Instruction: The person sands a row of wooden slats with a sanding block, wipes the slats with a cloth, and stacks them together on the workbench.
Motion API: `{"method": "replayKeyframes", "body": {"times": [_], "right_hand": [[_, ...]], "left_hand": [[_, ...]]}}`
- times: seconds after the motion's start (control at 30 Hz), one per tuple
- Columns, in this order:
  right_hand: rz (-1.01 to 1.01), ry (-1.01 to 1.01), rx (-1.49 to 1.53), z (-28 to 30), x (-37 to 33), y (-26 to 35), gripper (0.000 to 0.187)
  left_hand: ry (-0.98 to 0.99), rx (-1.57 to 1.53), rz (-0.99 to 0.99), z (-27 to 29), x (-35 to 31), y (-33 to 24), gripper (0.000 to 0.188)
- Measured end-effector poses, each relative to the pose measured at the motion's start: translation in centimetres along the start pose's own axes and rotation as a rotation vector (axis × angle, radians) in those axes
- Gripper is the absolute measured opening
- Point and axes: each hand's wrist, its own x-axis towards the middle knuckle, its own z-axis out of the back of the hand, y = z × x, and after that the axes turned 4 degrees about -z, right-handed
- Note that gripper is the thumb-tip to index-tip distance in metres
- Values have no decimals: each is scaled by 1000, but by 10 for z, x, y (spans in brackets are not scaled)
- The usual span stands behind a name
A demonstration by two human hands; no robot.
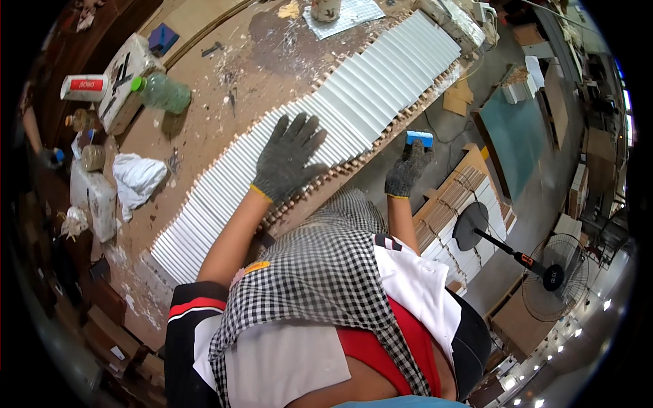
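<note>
A long row of white-painted wooden strips [381, 71] lies side by side on the workbench, running from lower left to upper right, with bare wood showing at their ends. My left hand [289, 160], in a dark grey knit glove, rests on the strips with fingers spread. Past the bench's near edge, to the right, my right hand [409, 170] wears a matching glove. Its fingers are closed around a small blue block [420, 139] with a pale edge, held apart from the strips.
On the paint-spotted bench [224, 88] stand a green-capped bottle [166, 94], a paper cup [83, 87] and a crumpled white cloth [138, 180]. Right of me are stacked white boards [457, 234] and a standing fan [554, 277]. Another person's hand [51, 158] shows at far left.
</note>
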Motion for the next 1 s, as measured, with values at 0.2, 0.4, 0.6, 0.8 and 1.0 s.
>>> {"method": "replayKeyframes", "body": {"times": [0.2, 0.4, 0.6, 0.8, 1.0], "right_hand": [[-149, 0, 138, -2, -25, -6, 32], [-327, 44, 276, 13, -58, -7, 30], [-371, 82, 318, 26, -103, -52, 32], [-442, 146, 55, -24, -149, -23, 42], [-340, 83, 101, -34, -169, -11, 47]], "left_hand": [[187, 98, 110, 3, 8, -9, 76], [-90, 239, 205, 1, -20, 63, 75], [271, -840, 504, 30, -14, 115, 68], [399, -947, 531, 26, -10, 116, 72], [361, -872, 448, 19, -17, 98, 69]]}}
